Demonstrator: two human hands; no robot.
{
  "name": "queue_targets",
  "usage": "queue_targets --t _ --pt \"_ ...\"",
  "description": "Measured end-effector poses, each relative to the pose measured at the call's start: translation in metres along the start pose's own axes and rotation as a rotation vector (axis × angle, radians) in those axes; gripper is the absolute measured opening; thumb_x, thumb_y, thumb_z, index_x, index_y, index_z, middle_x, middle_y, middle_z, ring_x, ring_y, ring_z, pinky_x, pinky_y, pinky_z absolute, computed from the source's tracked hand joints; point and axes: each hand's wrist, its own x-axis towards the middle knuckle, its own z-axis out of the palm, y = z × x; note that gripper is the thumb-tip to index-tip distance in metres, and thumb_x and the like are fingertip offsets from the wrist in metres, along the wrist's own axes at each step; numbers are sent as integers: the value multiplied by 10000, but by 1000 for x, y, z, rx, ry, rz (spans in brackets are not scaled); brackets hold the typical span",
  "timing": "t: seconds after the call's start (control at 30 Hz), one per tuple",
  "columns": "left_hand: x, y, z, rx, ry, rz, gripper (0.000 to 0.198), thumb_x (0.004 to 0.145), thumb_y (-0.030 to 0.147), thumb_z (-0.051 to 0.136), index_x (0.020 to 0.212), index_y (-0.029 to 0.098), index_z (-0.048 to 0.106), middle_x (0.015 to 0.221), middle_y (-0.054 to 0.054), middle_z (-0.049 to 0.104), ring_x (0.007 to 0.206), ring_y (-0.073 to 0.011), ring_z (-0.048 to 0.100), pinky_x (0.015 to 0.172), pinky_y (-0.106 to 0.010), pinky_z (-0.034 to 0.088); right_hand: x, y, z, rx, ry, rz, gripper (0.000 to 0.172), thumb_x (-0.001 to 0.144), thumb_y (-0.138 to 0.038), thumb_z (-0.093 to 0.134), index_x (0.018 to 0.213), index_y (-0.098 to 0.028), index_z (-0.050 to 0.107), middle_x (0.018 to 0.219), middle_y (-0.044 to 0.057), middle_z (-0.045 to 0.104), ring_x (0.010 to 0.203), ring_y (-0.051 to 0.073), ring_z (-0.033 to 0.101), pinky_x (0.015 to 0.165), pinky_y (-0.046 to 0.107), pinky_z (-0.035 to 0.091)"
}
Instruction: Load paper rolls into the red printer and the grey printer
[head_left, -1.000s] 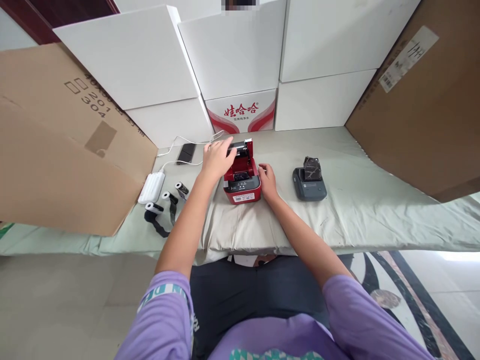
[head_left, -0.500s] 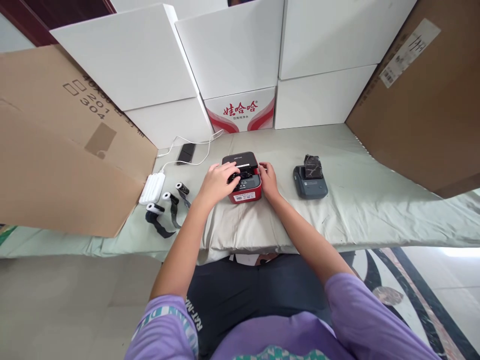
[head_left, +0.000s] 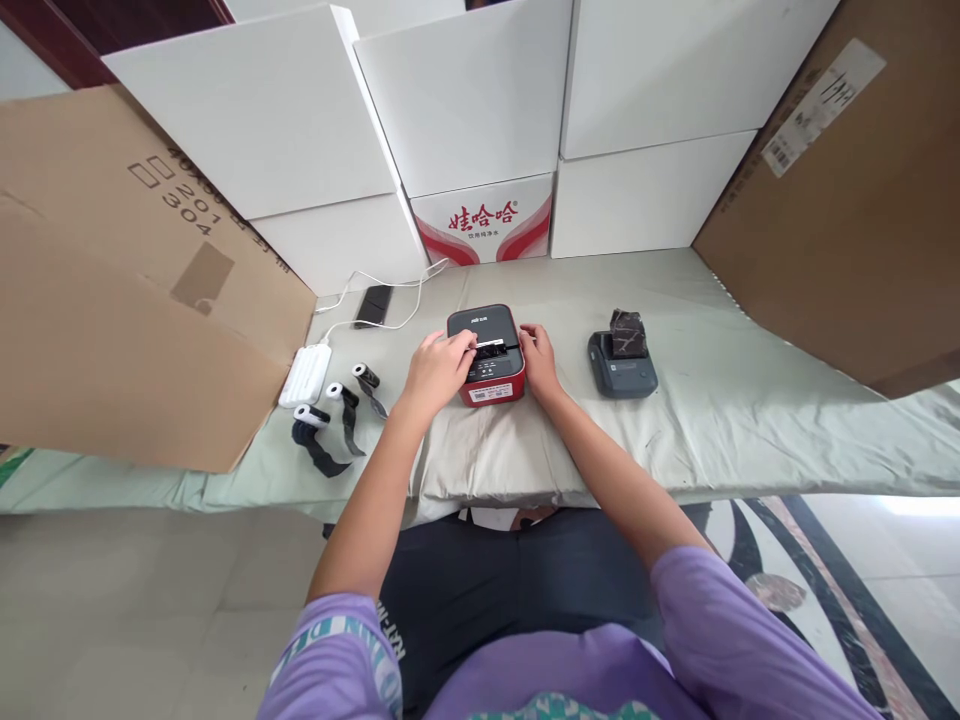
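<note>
Both hands are on the red label printer (head_left: 486, 358), which sits on the pale cloth near the middle of the table (head_left: 720, 420), a little toward the front edge. My left hand (head_left: 437, 368) lies against its left side with the fingers (head_left: 463, 347) stretched over the seam where the dark lid meets the red body; they press flat and grip nothing. My right hand (head_left: 537, 358) cups the right side, thumb on top, bracing the case.

Judging by its look, it is a small hard plastic box, stiff and fairly light, with smooth glossy sides that could slip on the soft cloth under a one-sided push. The lid looks like the weak part, so I would hold the solid red base by its two sides, never by the lid or the slot at the front.

Toward the right edge stands a grey printer (head_left: 622, 362); toward the left lie three small rolls (head_left: 336, 398) and a white power adapter (head_left: 304, 374).
</note>
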Motion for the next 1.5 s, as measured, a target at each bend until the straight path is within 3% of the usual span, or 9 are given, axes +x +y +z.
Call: queue_targets --t 0.4,0.67,0.77,0.87,1.03,1.13,1.27,1.4,1.5 --pt "0 10 4 -51 57 -59 376 977 99 417 1222 260 653 1256 -74 791 1193 -280 712 1129 -471 422 3 -15 -1 224 -207 141 525 804 -531 657 1249 -253 636 1313 86 689 1113 266 670 849 385 581" --pt "-6 9 13 -142 96 -76 417 955 88 417 1249 229 677 1266 -99 783 1212 -288 707 1145 -490 435 4 -33 -9 147 -272 179 548 719 -416 684 1245 -263 651 1316 79 695 1153 265 670 926 378 586" --pt "-16 4 30 -351 246 -157 402 977 154 443 1301 224 670 1368 -100 738 1356 -274 633 1208 -471 418 -8 -44 -16 90 -272 233 574 783 -498 664 1288 -227 624 1356 127 682 1187 293 675 973 430 583" --pt "-27 -2 55 -718 456 -407 448 972 311 547 1407 231 617 1554 -100 611 1544 -277 456 1263 -448 382 -28 -54 -27 0 -390 175 684 815 -551 706 1392 -206 581 1421 161 661 1241 324 674 1049 482 558" --pt "-29 -1 80 -1322 277 -496 473 975 455 515 1357 222 668 1458 -67 692 1482 -281 540 1240 -444 428 -51 -69 -47 -295 -574 -223 886 715 -397 888 1509 -235 527 1455 150 671 1308 393 654 1092 532 529" --pt "-6 10 78 -1405 245 -432 418 917 413 571 1266 233 715 1400 -38 723 1457 -272 562 1239 -428 431 -41 -83 -60 -513 -519 -250 805 744 -325 863 1483 -213 564 1341 160 742 1196 421 716 991 534 569" --pt "58 28 77 -1510 262 -333 382 910 410 559 1203 221 714 1352 -37 742 1444 -260 569 1222 -397 438 6 -113 -83 -544 -464 -349 706 755 -307 870 1412 -216 632 1310 113 770 1183 391 733 994 489 578" --pt "138 49 86 -1548 236 -317 460 964 368 500 1377 216 635 1390 -34 719 1457 -246 555 1210 -386 436 77 -136 -110 -644 -444 -298 571 712 -153 873 1262 -168 720 1216 93 796 1120 334 755 1019 462 570" --pt "185 66 101 -1556 186 -377 566 972 344 533 1530 249 520 1458 -29 676 1453 -234 558 1203 -369 434 123 -132 -132 -654 -492 -142 447 739 -96 852 1170 -130 739 967 80 810 786 222 771 858 413 617"
